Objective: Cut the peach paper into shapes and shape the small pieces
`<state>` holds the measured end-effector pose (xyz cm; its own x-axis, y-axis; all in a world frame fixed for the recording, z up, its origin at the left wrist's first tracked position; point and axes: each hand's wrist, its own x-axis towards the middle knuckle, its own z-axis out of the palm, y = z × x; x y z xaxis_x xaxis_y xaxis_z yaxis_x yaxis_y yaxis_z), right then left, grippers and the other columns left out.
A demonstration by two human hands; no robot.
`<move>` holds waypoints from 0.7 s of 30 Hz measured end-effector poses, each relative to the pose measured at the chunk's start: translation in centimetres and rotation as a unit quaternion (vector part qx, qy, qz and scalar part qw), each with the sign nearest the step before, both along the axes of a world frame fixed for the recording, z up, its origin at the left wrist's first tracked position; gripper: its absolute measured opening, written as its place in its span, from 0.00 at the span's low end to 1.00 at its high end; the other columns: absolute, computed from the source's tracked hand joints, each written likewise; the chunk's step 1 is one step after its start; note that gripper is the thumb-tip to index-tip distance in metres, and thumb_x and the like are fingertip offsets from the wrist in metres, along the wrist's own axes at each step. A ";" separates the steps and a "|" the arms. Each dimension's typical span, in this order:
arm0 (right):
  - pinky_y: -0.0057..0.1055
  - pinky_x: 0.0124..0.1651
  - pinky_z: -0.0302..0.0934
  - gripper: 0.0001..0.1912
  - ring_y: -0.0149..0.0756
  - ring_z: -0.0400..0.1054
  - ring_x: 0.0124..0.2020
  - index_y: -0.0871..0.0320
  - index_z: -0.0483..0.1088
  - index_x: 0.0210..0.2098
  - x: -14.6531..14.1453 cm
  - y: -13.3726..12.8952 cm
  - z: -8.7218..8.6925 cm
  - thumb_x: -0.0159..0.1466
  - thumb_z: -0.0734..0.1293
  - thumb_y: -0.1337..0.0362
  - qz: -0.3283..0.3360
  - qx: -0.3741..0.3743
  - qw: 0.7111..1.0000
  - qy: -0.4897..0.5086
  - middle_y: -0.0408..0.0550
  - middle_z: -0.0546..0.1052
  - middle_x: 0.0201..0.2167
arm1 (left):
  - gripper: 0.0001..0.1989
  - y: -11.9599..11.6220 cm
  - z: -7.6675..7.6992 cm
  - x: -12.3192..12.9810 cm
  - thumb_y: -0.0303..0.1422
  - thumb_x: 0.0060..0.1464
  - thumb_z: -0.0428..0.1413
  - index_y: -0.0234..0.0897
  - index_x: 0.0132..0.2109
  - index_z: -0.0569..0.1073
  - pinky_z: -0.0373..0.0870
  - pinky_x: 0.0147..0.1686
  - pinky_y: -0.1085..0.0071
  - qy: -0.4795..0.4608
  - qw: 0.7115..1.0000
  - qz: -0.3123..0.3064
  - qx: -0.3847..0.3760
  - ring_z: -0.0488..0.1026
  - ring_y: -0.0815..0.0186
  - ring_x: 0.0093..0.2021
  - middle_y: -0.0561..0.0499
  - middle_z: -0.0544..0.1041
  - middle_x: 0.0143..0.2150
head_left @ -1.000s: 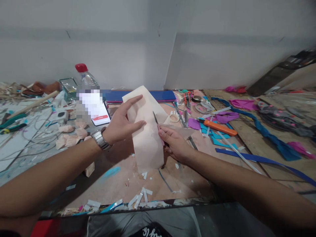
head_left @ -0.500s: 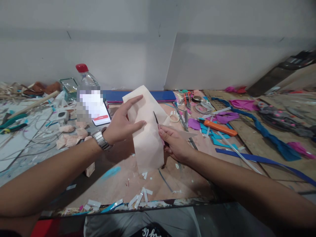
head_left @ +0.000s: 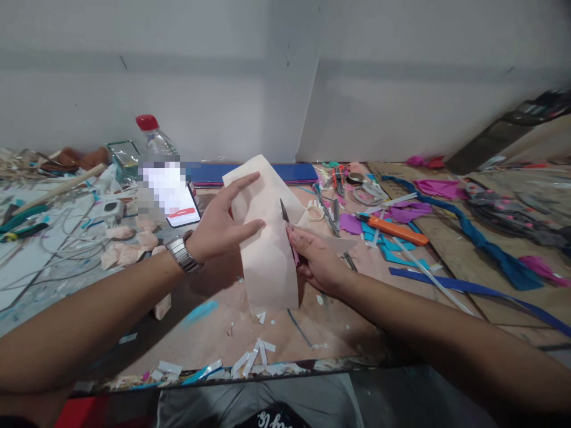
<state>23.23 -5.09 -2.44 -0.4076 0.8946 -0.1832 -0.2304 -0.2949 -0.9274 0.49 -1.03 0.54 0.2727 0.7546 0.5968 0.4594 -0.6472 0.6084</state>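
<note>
Cream paper (head_left: 270, 270) is held behind the front edge of the workbench (head_left: 196, 342) by the left hand (head_left: 218, 223), thumb and forefinger spread, apparently to steady it. Scissors (head_left: 284, 210) are gripped at its side in the right hand (head_left: 319, 261).

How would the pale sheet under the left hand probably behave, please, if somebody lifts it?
The pale sheet probably bends easily, since its surface looks thin and softly wavy. Yet it may keep some shape: its top corner stands above the left hand without drooping. It is likely light for its size, judging by how thin it looks.
</note>
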 end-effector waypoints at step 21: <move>0.21 0.12 0.35 0.29 0.19 0.46 0.13 0.58 0.70 0.37 0.1 0.2 -0.5 0.54 0.77 0.40 0.020 0.002 1.000 -0.009 0.33 0.63 0.18 | 0.42 0.5 -0.2 -0.3 0.42 0.50 0.70 0.44 0.69 0.66 0.65 0.68 0.52 -0.011 1.000 0.006 0.001 0.69 0.50 0.67 0.43 0.69 0.70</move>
<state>23.35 -4.92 -2.91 -0.4401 0.8783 -0.1868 -0.2008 -0.2990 -0.9329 0.16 -0.49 0.31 0.2505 0.7562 0.6045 0.4539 -0.6433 0.6166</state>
